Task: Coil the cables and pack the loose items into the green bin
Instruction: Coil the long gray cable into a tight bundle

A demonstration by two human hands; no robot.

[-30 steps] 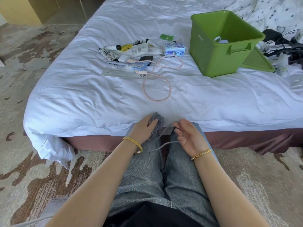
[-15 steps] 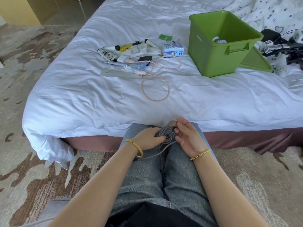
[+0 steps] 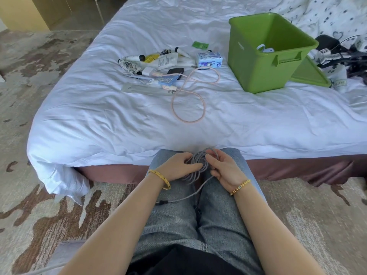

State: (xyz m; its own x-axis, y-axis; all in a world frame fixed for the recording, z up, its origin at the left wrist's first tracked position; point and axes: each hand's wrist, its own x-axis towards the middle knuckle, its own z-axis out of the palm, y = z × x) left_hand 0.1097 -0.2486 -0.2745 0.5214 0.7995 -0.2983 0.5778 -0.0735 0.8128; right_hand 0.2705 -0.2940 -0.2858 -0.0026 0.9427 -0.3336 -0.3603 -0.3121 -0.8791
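1. Grey cable (image 3: pixel 198 161), braided and wound into round loops, sits over the person's knees at the near edge of the bed (image 3: pixel 99 116); its loose tail with a dark plug (image 3: pixel 159 202) trails down the jeans.
2. Farther off, a thin pink cable (image 3: pixel 188 104) lies in open curves on the wrinkled white sheet beside scattered tubes and packets (image 3: pixel 164 62); the glossy green bin (image 3: pixel 264 56) stands far right (something white inside).
3. Left hand (image 3: pixel 176 165) and right hand (image 3: pixel 224 167) both curl their fingers round the coil, thumbs meeting on it.

Both hands are gripping a grey cable (image 3: pixel 198 161) coil over the lap, left hand (image 3: pixel 176 165) and right hand (image 3: pixel 224 167), green bin (image 3: pixel 264 62) sitting on the bed (image 3: pixel 119 116).
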